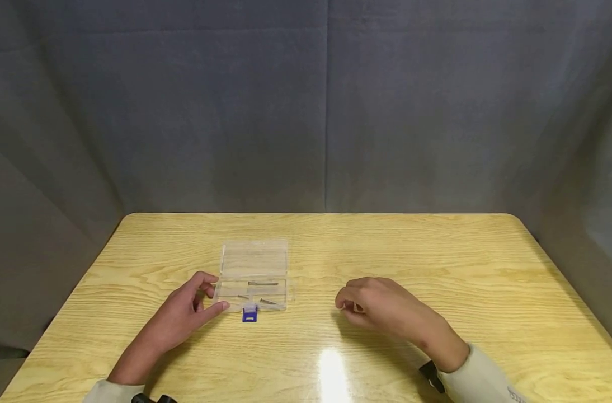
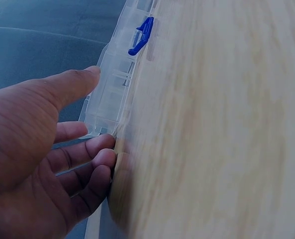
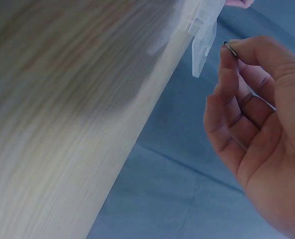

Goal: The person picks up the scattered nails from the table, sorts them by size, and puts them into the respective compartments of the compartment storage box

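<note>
A clear plastic box (image 1: 254,274) lies on the wooden table (image 1: 437,263) with its lid folded back and a blue latch (image 1: 249,314) at its near edge. A few thin dark pins lie in its compartments. My left hand (image 1: 212,292) rests at the box's near left corner, thumb along the front edge and index finger at the left side. In the left wrist view the hand (image 2: 95,109) touches the box (image 2: 112,84) below the latch (image 2: 143,35). My right hand (image 1: 343,305) hovers right of the box and pinches a small dark pin (image 3: 229,45) at its fingertips.
Grey cloth hangs behind and on both sides of the table. The table's rounded far corners and near edge are in view. A glare spot lies on the wood between my forearms.
</note>
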Demonstrator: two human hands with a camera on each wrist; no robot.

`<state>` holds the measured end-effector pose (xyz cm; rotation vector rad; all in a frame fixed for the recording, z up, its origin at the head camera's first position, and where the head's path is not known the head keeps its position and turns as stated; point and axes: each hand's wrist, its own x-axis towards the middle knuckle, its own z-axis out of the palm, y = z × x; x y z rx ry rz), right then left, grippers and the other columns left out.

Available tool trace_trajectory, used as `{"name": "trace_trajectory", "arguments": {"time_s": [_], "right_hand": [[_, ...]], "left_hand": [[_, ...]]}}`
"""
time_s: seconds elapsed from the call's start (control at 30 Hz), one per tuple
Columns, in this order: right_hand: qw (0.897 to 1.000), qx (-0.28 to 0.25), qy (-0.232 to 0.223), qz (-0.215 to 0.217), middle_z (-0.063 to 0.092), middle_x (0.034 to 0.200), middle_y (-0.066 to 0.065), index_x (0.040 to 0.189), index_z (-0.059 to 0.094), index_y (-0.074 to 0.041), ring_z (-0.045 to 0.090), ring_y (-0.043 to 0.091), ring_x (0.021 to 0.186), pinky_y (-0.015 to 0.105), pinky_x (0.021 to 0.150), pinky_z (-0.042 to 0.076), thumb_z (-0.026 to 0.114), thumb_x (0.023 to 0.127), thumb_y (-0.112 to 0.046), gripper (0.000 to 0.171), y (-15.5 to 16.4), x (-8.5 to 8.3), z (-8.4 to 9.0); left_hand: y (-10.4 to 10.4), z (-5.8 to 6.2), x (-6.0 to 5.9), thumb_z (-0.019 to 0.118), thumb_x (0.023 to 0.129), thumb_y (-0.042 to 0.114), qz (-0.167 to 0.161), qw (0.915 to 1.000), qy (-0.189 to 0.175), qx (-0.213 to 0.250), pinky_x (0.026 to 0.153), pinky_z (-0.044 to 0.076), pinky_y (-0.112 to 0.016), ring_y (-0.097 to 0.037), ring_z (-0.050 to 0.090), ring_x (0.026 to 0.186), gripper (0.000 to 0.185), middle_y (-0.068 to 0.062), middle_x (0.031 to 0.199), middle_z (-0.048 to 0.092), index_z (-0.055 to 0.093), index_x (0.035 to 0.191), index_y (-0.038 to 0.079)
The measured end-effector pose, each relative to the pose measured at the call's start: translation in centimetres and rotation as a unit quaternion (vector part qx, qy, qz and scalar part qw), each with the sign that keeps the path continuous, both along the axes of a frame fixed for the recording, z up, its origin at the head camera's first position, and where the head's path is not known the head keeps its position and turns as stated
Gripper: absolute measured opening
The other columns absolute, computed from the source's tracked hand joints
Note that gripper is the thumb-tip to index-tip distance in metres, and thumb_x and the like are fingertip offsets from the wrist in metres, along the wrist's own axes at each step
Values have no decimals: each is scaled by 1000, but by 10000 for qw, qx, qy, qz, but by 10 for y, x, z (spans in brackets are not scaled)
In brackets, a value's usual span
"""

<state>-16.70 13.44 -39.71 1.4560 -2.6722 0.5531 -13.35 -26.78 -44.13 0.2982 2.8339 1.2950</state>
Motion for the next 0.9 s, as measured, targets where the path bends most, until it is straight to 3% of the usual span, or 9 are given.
{"name": "trace_trajectory", "arguments": {"time_s": [0.6,0.9], "right_hand": [[9993,206,-70,311,62,87,-11,97,74,-14,49,0,71,20,66,46,71,98,-8,7,-44,-14,3],[9993,86,-82,351,62,86,-12,96,75,-15,49,0,71,21,65,45,70,99,-10,8,-63,-18,7]], "left_hand": [[0,0,0,78,96,24,-21,10000,11,5,55,41,-29,-15,47,65,46,-8,104,59,55,130,4],[-1,-1,1,78,96,24,-31,10000,47,-34,55,42,-29,-15,47,65,46,-8,105,59,55,131,5]]}}
